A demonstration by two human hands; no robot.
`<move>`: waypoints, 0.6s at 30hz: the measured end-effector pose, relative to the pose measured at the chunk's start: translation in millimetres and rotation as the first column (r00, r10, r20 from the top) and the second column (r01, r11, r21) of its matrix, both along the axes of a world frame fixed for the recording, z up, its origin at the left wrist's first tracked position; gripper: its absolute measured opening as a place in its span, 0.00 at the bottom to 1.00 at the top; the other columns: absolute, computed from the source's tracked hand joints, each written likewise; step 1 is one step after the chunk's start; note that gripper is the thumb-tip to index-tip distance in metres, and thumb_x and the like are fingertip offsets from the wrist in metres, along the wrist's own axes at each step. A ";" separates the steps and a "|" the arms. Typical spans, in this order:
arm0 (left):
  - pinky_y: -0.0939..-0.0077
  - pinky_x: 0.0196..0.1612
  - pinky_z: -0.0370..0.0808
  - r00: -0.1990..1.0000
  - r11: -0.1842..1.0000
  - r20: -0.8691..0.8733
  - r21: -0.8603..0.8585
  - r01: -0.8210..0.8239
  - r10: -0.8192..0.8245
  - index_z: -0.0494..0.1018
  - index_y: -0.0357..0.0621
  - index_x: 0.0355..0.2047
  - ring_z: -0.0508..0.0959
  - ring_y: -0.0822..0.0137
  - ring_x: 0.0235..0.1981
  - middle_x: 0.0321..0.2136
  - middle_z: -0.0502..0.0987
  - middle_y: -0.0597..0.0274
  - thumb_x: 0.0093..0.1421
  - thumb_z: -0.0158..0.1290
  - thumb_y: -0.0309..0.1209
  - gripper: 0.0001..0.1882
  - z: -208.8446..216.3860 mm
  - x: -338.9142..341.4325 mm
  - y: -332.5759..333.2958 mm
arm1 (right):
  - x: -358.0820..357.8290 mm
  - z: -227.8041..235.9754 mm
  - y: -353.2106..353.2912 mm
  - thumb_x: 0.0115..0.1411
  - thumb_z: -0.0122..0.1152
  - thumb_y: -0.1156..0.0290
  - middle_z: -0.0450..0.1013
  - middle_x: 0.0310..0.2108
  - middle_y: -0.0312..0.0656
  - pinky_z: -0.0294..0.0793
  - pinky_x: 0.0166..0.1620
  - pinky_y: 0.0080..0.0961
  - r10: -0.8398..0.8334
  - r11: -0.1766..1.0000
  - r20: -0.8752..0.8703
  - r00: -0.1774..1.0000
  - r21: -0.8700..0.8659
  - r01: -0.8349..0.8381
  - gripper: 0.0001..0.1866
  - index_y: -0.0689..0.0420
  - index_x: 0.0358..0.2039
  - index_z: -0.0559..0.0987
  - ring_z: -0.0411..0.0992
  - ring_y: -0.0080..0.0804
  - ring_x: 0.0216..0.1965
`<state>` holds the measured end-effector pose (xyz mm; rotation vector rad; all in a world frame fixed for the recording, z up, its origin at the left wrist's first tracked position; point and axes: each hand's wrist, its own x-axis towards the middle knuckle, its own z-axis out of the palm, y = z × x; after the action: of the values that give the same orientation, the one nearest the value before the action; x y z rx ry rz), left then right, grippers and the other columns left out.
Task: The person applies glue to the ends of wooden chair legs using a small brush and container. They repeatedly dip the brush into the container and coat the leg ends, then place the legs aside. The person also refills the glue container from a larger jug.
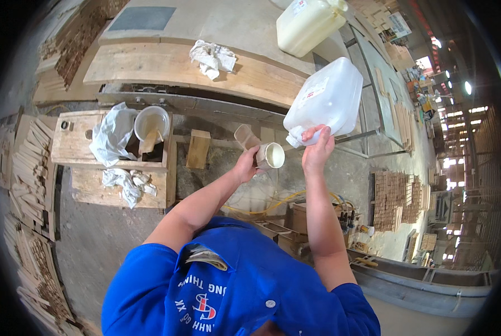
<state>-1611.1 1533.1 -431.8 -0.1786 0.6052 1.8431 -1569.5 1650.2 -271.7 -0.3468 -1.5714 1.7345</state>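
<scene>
Left hand [245, 166] grips cup [269, 155]; right hand [316, 147] clasps tilted jug [326, 101] by its neck; best kept spout over cup, tilting slowly.

I count two white plastic jugs: one tilted in my right hand [317, 147] at centre right [327, 98], another standing at the top of the frame [308, 22]. One small cup [270, 155] sits in my left hand [245, 165]. One white bucket [152, 123] stands at upper left. Three white rags: one at top centre [212, 58], one beside the bucket [111, 133], one below it [128, 183]. One wooden block [197, 148] stands near the middle.
</scene>
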 end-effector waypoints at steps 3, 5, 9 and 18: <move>0.60 0.48 0.71 1.000 0.999 -0.012 -0.029 0.023 -0.024 0.63 0.48 0.54 0.71 0.63 0.48 0.49 0.70 0.61 0.64 0.38 0.45 0.22 1.9 2.0 4.9 | 2.9 -6.1 -0.6 0.66 0.41 0.56 0.61 0.19 0.37 0.63 0.32 0.27 -0.012 1.000 -0.030 0.999 -0.009 0.012 0.16 0.57 0.30 0.64 0.60 0.27 0.23; 0.57 0.49 0.71 0.999 0.998 0.013 -0.050 0.030 -0.030 0.63 0.48 0.54 0.71 0.62 0.49 0.51 0.68 0.62 0.64 0.37 0.45 0.23 4.9 1.2 7.9 | 3.5 -4.9 -1.4 0.66 0.41 0.55 0.61 0.19 0.37 0.63 0.32 0.27 -0.008 1.000 -0.035 0.999 -0.016 0.008 0.17 0.57 0.30 0.64 0.60 0.27 0.23; 0.48 0.49 0.70 0.995 0.998 0.084 -0.027 0.059 -0.056 0.61 0.53 0.56 0.68 0.59 0.52 0.54 0.64 0.62 0.64 0.37 0.45 0.23 12.3 -4.6 10.5 | -1.9 0.4 -4.3 0.66 0.42 0.55 0.60 0.19 0.37 0.63 0.30 0.27 -0.027 1.000 -0.024 0.999 -0.006 0.027 0.18 0.57 0.29 0.64 0.60 0.27 0.23; 0.49 0.48 0.71 0.993 0.995 0.065 -0.004 0.095 -0.095 0.59 0.59 0.57 0.68 0.57 0.53 0.54 0.64 0.62 0.63 0.37 0.47 0.23 28.3 -6.9 14.6 | -1.2 -0.4 20.0 0.65 0.42 0.53 0.56 0.11 0.35 0.60 0.19 0.24 -0.342 0.940 -0.044 0.939 -0.026 0.341 0.21 0.54 0.20 0.61 0.55 0.25 0.12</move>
<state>-1618.0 1547.7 -403.5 -0.2093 0.5657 1.7373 -1570.7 1670.2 -272.1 -0.5494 -1.3685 1.4765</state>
